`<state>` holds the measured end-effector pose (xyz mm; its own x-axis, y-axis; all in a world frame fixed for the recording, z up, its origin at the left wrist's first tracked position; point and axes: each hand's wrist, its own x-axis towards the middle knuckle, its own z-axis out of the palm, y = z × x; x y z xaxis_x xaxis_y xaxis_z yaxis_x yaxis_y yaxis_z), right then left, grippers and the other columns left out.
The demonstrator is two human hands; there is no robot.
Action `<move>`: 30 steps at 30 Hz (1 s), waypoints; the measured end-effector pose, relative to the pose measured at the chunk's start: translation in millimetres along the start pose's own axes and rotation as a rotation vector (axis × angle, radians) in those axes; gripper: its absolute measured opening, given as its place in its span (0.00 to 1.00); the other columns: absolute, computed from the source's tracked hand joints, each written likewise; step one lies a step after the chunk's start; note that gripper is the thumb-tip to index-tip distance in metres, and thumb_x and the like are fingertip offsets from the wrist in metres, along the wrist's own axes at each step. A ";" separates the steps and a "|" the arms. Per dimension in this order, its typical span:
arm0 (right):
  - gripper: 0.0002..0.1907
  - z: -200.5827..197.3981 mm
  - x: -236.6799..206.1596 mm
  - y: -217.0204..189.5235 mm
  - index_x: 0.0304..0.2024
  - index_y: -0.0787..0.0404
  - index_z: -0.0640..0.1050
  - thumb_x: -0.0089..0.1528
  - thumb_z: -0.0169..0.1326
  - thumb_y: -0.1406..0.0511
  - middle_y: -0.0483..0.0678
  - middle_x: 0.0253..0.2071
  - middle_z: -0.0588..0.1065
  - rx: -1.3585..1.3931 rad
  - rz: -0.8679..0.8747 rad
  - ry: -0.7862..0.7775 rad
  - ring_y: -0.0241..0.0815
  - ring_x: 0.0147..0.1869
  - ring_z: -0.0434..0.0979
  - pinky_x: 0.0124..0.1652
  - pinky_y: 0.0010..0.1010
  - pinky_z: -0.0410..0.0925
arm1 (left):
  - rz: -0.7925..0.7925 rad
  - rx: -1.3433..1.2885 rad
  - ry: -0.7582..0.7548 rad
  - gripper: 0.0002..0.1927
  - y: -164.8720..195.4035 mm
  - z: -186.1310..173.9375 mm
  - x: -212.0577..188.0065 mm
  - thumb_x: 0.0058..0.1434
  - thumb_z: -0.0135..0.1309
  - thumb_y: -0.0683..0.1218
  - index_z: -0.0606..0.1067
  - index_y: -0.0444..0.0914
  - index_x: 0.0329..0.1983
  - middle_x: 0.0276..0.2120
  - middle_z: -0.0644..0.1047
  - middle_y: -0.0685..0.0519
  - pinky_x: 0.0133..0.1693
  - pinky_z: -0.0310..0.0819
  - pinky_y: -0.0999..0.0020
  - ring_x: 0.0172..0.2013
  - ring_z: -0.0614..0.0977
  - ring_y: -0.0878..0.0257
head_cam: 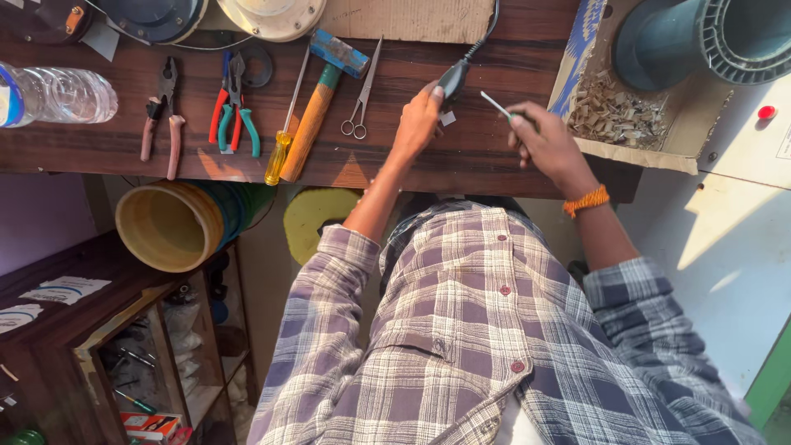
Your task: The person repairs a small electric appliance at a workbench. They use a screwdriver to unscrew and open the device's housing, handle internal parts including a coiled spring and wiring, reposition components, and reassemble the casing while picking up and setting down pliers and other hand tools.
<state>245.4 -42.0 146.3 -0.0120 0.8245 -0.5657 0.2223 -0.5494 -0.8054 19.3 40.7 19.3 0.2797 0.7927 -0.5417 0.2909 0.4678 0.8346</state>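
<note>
Left hand (418, 122) had its fingers closed around a dark corded tool (453, 80), held just above the wooden surface (124, 136). Right hand (548, 144) pinched a thin screwdriver (497, 105), its tip pointing toward the left fingers, near but apart. Scissors (362, 91) and a hammer (321, 103) lay just left of the left fingers. A cardboard box (634, 124) of scraps sat right of the right fingers.

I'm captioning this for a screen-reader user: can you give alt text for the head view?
Seen from above, a person's left hand grips a dark corded tool while the right hand holds a thin screwdriver over a dark wooden workbench. Pliers, hammer and scissors lie beside them.
</note>
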 end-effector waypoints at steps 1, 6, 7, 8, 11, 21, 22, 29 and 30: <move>0.15 1.1 -4.7 9.3 0.55 0.65 0.75 0.73 0.45 0.62 0.42 0.31 0.72 0.031 0.014 0.005 0.26 0.28 0.68 0.28 0.22 0.69 | -0.127 -0.186 -0.092 0.31 -4.1 -0.2 8.8 0.71 0.38 0.61 0.72 0.39 0.67 0.37 0.84 0.41 0.25 0.71 0.60 0.21 0.82 0.56; 0.15 6.4 -18.3 50.5 0.55 0.64 0.75 0.72 0.46 0.62 0.44 0.31 0.73 0.059 0.073 0.106 0.28 0.28 0.68 0.28 0.24 0.68 | -0.373 -0.719 -0.438 0.33 -16.8 1.9 35.9 0.75 0.32 0.63 0.69 0.31 0.62 0.43 0.83 0.36 0.22 0.77 0.63 0.22 0.82 0.57; 0.15 7.4 -19.3 55.5 0.55 0.64 0.75 0.72 0.46 0.62 0.45 0.30 0.74 0.008 0.066 0.144 0.29 0.28 0.68 0.28 0.25 0.68 | -0.434 -0.794 -0.468 0.34 -18.0 4.7 38.2 0.73 0.31 0.63 0.69 0.32 0.61 0.44 0.83 0.35 0.23 0.78 0.62 0.22 0.82 0.55; 0.15 8.9 -19.3 59.5 0.55 0.64 0.75 0.72 0.47 0.62 0.46 0.30 0.74 -0.043 0.059 0.181 0.31 0.27 0.69 0.28 0.27 0.67 | -0.431 -0.796 -0.474 0.33 -20.6 7.3 39.3 0.73 0.30 0.63 0.68 0.33 0.62 0.45 0.83 0.35 0.23 0.79 0.63 0.22 0.83 0.56; 0.12 18.0 -6.3 67.8 0.58 0.65 0.74 0.77 0.48 0.63 0.50 0.32 0.75 -0.241 -0.421 0.396 0.38 0.36 0.77 0.37 0.34 0.70 | -0.400 -0.819 -0.487 0.33 -25.5 11.5 32.9 0.73 0.29 0.64 0.68 0.35 0.63 0.47 0.82 0.36 0.24 0.80 0.64 0.24 0.84 0.56; 0.10 49.4 61.0 98.2 0.54 0.59 0.75 0.75 0.45 0.63 0.57 0.41 0.80 -0.549 -0.602 0.519 0.61 0.44 0.80 0.38 0.48 0.71 | -0.299 -0.793 -0.387 0.30 -41.2 24.7 16.5 0.71 0.39 0.65 0.70 0.37 0.60 0.43 0.82 0.39 0.27 0.82 0.62 0.25 0.84 0.54; 0.10 47.5 61.1 97.5 0.54 0.59 0.75 0.76 0.45 0.64 0.56 0.40 0.80 -0.559 -0.578 0.513 0.60 0.43 0.80 0.38 0.47 0.71 | -0.308 -0.803 -0.391 0.30 -38.5 23.9 14.6 0.71 0.41 0.65 0.70 0.36 0.59 0.42 0.82 0.39 0.27 0.82 0.62 0.25 0.84 0.54; 0.07 29.0 36.4 109.7 0.54 0.64 0.69 0.77 0.44 0.67 0.48 0.36 0.71 -0.109 -0.561 0.478 0.39 0.38 0.73 0.39 0.36 0.69 | -0.113 -0.717 -0.279 0.29 -13.2 11.2 -6.6 0.67 0.55 0.57 0.71 0.37 0.65 0.42 0.81 0.48 0.25 0.77 0.68 0.27 0.82 0.63; 0.06 25.6 36.2 113.8 0.53 0.64 0.68 0.76 0.46 0.67 0.48 0.37 0.70 -0.150 -0.573 0.505 0.39 0.39 0.72 0.40 0.37 0.69 | -0.083 -0.700 -0.267 0.30 -6.9 6.1 -9.5 0.67 0.58 0.55 0.70 0.36 0.68 0.43 0.80 0.49 0.29 0.78 0.68 0.31 0.81 0.65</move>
<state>245.4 -78.1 29.7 0.2730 0.9557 0.1099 0.4454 -0.0243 -0.8950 20.2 27.6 18.1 0.5205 0.6638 -0.5371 -0.3040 0.7319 0.6099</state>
